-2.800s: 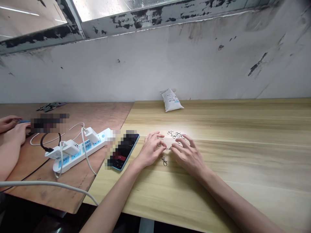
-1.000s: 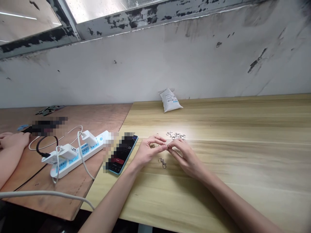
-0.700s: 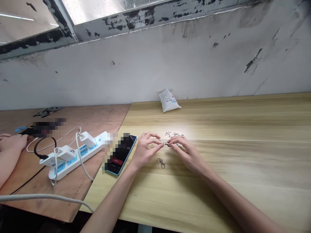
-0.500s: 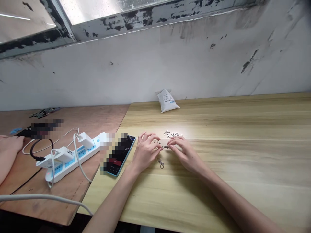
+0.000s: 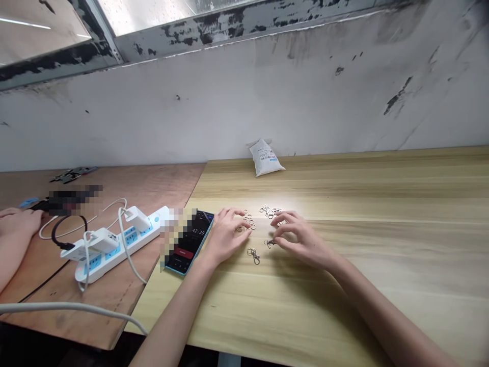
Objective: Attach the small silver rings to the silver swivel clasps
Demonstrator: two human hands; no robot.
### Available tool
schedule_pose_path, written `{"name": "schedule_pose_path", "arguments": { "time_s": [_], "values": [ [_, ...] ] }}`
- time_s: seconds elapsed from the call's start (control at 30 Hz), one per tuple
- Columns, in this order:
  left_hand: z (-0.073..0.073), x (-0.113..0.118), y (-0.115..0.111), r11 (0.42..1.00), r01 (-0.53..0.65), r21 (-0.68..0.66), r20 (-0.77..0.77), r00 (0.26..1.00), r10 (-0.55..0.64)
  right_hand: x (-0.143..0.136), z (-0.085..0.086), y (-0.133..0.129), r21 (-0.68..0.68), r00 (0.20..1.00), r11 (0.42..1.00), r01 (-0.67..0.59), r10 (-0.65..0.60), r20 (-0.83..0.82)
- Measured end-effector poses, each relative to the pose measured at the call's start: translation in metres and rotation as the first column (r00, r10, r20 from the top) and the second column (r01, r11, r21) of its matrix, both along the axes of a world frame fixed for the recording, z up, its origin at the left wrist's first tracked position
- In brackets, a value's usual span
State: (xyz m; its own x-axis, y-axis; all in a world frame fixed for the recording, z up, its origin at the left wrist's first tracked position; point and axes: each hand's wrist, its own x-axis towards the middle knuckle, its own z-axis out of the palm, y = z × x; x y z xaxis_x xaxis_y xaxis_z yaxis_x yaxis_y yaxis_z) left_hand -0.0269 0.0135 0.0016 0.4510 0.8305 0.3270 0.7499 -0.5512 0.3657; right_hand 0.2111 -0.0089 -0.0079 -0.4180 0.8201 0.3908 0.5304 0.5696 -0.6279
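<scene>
My left hand (image 5: 226, 235) rests on the table with its fingers apart, beside several small metal split rings (image 5: 251, 220). Its thumb and index fingertips are close to the nearest rings; whether they touch is unclear. My right hand (image 5: 301, 239) is curved with a gap between thumb and fingers. At its fingertips lies a metal swivel clasp (image 5: 269, 243), partly hidden by the hand. Behind those fingers sits a small pile of swivel clasps (image 5: 266, 209), partly covered. Nearer to me, between the hands, one clasp with a ring (image 5: 254, 256) lies by itself.
Left of my left hand lies a phone (image 5: 189, 244) showing a timer. A white power strip (image 5: 122, 247) with chargers and cables lies on the adjoining brown table. Another person's hand (image 5: 23, 224) is at far left. A white plastic packet (image 5: 266, 158) sits near the wall.
My hands have moved apart from where their fingertips met at a clasp. The right has shifted right, and that clasp now lies by its fingertips. The left is nearer the rings.
</scene>
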Motion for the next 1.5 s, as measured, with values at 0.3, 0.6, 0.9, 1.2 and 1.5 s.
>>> {"name": "schedule_pose_path", "arguments": {
  "time_s": [0.3, 0.6, 0.9, 1.2, 1.5],
  "values": [
    [-0.005, -0.004, 0.003, 0.999, -0.027, -0.017, -0.063, 0.998, 0.026, 0.023, -0.012, 0.016, 0.226, 0.933, 0.955, 0.191, -0.248, 0.262],
    [-0.006, 0.009, -0.002, 0.989, -0.083, -0.122, 0.037, 0.995, 0.088, 0.001, -0.012, 0.013, 0.376, 0.829, 0.897, 0.232, -0.384, 0.406],
    [-0.011, 0.011, -0.002, 0.996, -0.042, -0.081, 0.068, 0.997, 0.047, -0.005, -0.015, 0.014, 0.484, 0.725, 0.858, 0.173, -0.443, 0.527],
    [-0.007, 0.013, -0.001, 0.996, -0.064, -0.06, 0.152, 0.986, 0.072, -0.01, -0.016, 0.011, 0.514, 0.729, 0.841, 0.17, -0.458, 0.509],
    [-0.009, 0.012, -0.002, 0.987, -0.044, -0.154, 0.255, 0.963, 0.083, -0.016, -0.017, 0.004, 0.464, 0.797, 0.872, 0.159, -0.391, 0.461]
  ]
}}
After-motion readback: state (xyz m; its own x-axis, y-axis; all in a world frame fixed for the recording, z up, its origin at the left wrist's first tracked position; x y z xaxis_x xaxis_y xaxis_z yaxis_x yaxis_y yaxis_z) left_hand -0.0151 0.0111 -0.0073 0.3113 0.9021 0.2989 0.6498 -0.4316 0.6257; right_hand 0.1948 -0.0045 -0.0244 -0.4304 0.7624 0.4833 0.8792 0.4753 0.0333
